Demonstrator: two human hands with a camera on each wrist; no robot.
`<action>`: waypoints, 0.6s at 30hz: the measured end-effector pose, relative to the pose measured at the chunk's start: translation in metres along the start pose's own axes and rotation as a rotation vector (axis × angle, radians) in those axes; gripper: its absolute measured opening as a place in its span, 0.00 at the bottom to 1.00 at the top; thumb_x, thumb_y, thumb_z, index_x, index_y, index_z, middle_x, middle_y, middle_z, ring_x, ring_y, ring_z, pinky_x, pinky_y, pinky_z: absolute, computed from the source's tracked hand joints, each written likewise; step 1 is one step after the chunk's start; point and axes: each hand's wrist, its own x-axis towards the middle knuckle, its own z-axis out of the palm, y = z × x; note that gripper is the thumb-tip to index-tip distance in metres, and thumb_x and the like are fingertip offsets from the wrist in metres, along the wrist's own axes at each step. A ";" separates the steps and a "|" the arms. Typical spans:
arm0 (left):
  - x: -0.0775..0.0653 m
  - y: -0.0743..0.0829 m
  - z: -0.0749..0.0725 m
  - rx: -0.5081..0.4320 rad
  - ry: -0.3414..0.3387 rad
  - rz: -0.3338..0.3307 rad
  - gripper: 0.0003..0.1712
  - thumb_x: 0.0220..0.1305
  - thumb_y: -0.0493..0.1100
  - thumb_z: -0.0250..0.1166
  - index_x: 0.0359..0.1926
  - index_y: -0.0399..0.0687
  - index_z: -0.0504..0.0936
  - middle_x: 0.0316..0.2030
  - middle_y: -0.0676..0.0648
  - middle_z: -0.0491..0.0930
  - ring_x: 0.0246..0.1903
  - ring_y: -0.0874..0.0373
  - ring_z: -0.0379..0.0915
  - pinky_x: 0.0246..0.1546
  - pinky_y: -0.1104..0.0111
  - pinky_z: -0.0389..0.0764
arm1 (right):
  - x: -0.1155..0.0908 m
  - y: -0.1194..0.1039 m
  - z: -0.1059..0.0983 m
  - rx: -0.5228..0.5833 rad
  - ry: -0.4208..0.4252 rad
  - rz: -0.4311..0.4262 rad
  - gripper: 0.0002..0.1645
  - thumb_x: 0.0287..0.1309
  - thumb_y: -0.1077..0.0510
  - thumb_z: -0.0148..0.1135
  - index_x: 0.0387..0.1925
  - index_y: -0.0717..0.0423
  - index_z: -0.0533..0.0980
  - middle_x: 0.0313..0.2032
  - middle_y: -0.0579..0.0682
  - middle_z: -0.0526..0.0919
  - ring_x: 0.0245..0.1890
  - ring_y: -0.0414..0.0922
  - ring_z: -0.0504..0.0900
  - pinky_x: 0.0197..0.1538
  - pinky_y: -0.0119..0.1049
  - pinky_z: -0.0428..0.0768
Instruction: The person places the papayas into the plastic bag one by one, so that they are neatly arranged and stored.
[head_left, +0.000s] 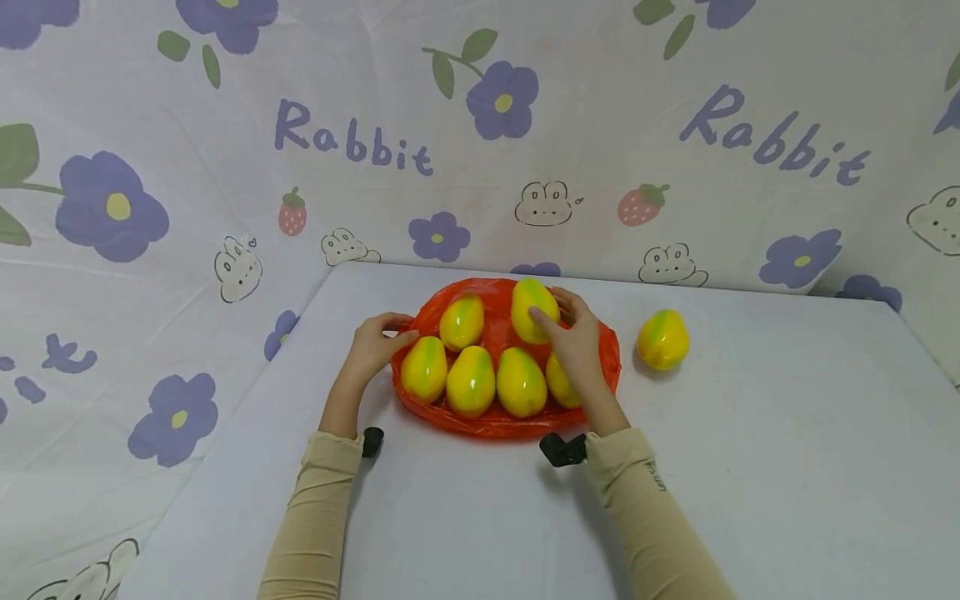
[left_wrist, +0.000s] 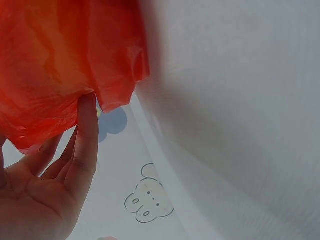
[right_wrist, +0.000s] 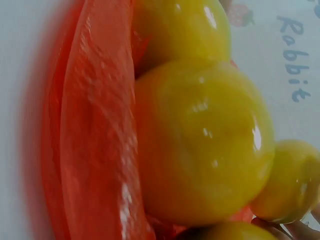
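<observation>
A red plastic bag (head_left: 495,428) lies spread open on the table, several glossy yellow mango-like fruits (head_left: 470,383) with green streaks inside it. My left hand (head_left: 367,352) grips the bag's left edge; in the left wrist view a fingertip presses into the red plastic (left_wrist: 60,65). My right hand (head_left: 581,350) holds one yellow fruit (head_left: 532,312) at the back right of the bag, thumb in front and fingers behind. That held fruit (right_wrist: 287,182) shows at the lower right of the right wrist view, while a nearer fruit (right_wrist: 202,142) fills the middle.
One more yellow fruit (head_left: 663,340) lies on the white table (head_left: 787,442), to the right of the bag. Behind the table hangs a white cloth (head_left: 600,125) printed with flowers, rabbits and lettering. Black wrist mounts (head_left: 562,450) sit at both sleeves.
</observation>
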 end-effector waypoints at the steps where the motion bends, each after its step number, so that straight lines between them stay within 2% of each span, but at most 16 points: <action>1: 0.000 0.000 0.000 0.001 0.000 -0.001 0.24 0.69 0.47 0.60 0.61 0.42 0.75 0.59 0.37 0.76 0.56 0.42 0.72 0.59 0.53 0.78 | 0.000 0.000 0.002 -0.001 -0.002 -0.001 0.35 0.62 0.48 0.64 0.68 0.51 0.66 0.68 0.53 0.69 0.69 0.52 0.67 0.71 0.45 0.69; 11: 0.000 0.001 0.000 0.005 0.004 0.008 0.24 0.68 0.48 0.61 0.61 0.42 0.76 0.58 0.37 0.77 0.55 0.42 0.74 0.57 0.53 0.79 | -0.002 -0.001 0.017 0.013 -0.043 0.039 0.36 0.62 0.46 0.63 0.68 0.47 0.64 0.67 0.48 0.69 0.68 0.48 0.66 0.69 0.45 0.71; 18: 0.000 0.001 0.000 -0.007 0.002 0.002 0.24 0.68 0.47 0.60 0.61 0.42 0.76 0.59 0.37 0.77 0.56 0.41 0.73 0.58 0.53 0.79 | -0.002 0.000 0.027 -0.036 -0.049 0.029 0.36 0.61 0.45 0.64 0.68 0.49 0.65 0.67 0.50 0.70 0.67 0.50 0.67 0.70 0.48 0.70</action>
